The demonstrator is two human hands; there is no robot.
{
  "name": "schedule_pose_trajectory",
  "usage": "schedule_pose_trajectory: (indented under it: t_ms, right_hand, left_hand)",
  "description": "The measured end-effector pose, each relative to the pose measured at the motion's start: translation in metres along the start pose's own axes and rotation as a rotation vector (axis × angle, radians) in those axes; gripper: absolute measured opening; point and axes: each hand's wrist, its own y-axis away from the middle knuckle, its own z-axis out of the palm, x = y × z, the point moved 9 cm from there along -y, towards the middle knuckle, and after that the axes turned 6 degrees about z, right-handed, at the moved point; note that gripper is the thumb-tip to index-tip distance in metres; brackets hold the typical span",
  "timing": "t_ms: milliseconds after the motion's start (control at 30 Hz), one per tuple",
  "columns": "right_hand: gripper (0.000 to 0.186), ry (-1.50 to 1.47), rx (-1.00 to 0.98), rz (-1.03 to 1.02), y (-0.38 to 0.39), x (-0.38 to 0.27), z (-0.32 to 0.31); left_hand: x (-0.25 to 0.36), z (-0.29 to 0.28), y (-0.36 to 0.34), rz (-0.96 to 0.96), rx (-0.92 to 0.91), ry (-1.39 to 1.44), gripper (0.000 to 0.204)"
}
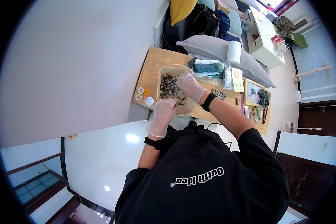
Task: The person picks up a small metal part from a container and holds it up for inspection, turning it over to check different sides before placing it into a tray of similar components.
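Lying in the translucent plastic tub (186, 109), the heap of small grey-brown pieces (168, 86) is just left of the gloved right hand (191, 87), beyond the gloved left hand (165, 112); fingers are curled, their hold I cannot tell.

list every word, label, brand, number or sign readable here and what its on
White lettering on the black shirt: legible, but I won't copy it out.
Pale yellow sheet on the table: any marks are too small to read.
Small packets at the table's right: any print is too small and blurred to read.
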Motion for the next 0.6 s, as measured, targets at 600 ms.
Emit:
schedule_pose_trajectory:
  t_ms: [600]
  right_hand:
    - [0.023, -1.288, -0.205, 0.475, 0.032, 0.079, -0.044]
  left_hand:
    - [-0.001, 0.004, -0.002, -0.154, -0.102, -0.008, 0.02]
